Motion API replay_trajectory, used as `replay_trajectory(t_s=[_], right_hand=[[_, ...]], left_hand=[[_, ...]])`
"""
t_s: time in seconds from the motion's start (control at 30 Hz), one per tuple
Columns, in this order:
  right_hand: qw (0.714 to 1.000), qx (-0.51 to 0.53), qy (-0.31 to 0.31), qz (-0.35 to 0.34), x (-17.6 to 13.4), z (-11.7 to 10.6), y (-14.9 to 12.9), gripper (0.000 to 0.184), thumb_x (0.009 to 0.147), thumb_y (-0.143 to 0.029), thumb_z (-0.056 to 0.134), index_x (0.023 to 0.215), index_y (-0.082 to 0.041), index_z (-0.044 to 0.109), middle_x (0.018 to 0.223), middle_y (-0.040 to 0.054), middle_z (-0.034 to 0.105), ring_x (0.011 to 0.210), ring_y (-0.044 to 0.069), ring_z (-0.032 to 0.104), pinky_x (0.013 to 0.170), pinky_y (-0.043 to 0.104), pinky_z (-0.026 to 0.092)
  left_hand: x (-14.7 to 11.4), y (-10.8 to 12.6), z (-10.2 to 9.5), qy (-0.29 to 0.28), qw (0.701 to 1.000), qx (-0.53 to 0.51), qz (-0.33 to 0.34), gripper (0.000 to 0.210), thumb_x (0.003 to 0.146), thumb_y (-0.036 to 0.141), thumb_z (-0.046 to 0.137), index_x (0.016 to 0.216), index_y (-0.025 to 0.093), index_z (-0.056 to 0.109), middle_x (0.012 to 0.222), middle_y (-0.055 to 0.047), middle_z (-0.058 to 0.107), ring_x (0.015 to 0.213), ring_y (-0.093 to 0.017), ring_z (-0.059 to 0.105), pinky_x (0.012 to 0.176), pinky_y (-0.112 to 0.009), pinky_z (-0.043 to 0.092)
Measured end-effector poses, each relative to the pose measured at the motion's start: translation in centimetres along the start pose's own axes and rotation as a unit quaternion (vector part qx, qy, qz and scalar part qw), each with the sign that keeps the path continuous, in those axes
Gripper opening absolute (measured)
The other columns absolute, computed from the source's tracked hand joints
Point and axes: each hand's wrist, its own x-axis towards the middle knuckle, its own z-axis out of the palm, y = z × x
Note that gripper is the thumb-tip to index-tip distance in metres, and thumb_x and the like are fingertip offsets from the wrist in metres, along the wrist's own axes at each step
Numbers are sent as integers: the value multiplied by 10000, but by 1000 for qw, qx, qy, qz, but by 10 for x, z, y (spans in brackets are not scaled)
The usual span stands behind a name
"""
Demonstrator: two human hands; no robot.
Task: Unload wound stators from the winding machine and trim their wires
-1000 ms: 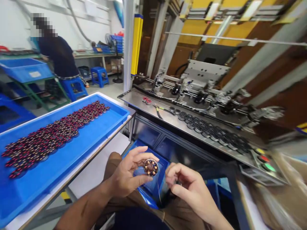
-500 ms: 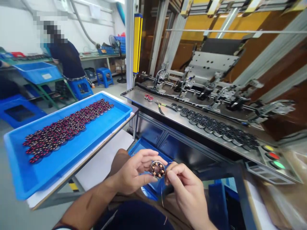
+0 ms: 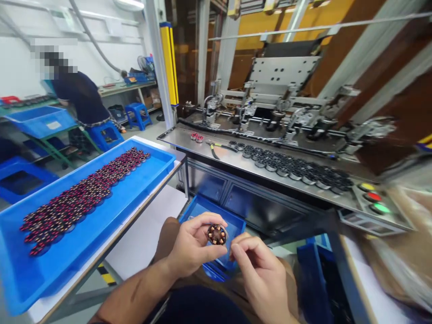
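My left hand [image 3: 189, 247] grips a small round motor stator [image 3: 217, 235] by its rim, thumb below and fingers above. Copper-coloured windings ring its dark face, which is turned toward me. Just right of the stator, my right hand [image 3: 258, 265] has its thumb and forefinger pinched together, apart from it. Whatever sits in that pinch, if anything, is too small to make out. Both hands are above my lap, over a blue bin [image 3: 232, 220] on the floor.
To the left, a blue tray [image 3: 135, 198] holds many stators. A machine bench [image 3: 189, 146] ahead carries rows of black stators [image 3: 290, 164], a few red ones [image 3: 196, 137] and pliers [image 3: 214, 150]. Lit buttons [image 3: 373, 196] sit at right. A person [image 3: 79, 94] works in the background.
The camera view has shifted right and slightly down. My right hand has drawn a little away from the stator, and the thin wire that hung near it no longer shows.
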Motion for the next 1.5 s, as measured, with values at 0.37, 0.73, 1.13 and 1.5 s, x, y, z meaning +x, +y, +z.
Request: replay_trajectory(t_s=[0.37,0.73,1.13,1.5], right_hand=[[995,74,17,63,3,-3,2,252,928,-385,588,749,-209,562,747,7,525,696,148,515,635,258,472],[997,1,47,-56,1,-2,8,27,882,-235,659,906,-231,649,847,40,594,810,175,583,719,286,505],[997,50,24,49,8,-4,9,152,817,-349,734,801,-203,696,741,39,638,700,171,613,627,263,523],[1000,-18,24,-7,5,-3,-5,158,868,-275,672,727,-203,680,658,29,637,611,164,605,565,265,506]], left_hand=[[2,5,5,-34,924,278,258,478,659,118,799,1104,191,641,990,-74,759,931,-201,722,848,-299,589],[0,10,4,-20,921,311,235,408,686,150,780,1072,200,657,966,-81,765,899,-212,726,807,-319,604],[-1,2,-3,-4,989,128,71,389,671,166,811,1041,164,690,1048,-104,735,949,-212,709,816,-289,601],[-4,8,-4,-31,984,146,98,421,657,121,820,1058,176,707,1034,-107,739,958,-218,706,811,-283,605]])
